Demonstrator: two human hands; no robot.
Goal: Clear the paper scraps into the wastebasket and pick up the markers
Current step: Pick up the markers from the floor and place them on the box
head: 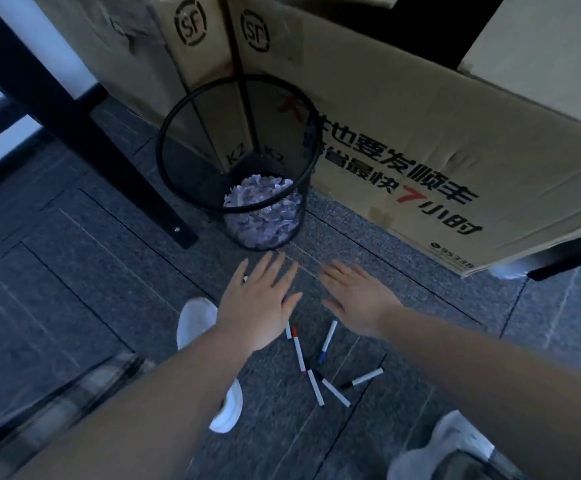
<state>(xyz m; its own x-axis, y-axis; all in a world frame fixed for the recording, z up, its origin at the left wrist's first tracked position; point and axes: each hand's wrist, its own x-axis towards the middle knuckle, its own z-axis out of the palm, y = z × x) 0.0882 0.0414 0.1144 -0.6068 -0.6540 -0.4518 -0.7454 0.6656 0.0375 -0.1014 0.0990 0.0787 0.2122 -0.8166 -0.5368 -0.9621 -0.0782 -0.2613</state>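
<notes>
- My left hand (259, 299) hovers flat, fingers spread, holding nothing, just short of the mesh wastebasket (178, 133).
- My right hand (358, 296) likewise.
- Paper scraps (261, 209) sit inside the wastebasket.
- Markers (316, 365) lie nearer me than the wastebasket; a careless sweep could roll them apart.

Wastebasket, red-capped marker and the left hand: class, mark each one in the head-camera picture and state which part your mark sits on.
wastebasket (164, 174): head view, on the black wire rim at its left side.
red-capped marker (298, 348): head view, on the white barrel's middle.
left hand (259, 299): head view, on the back of the hand.
</notes>
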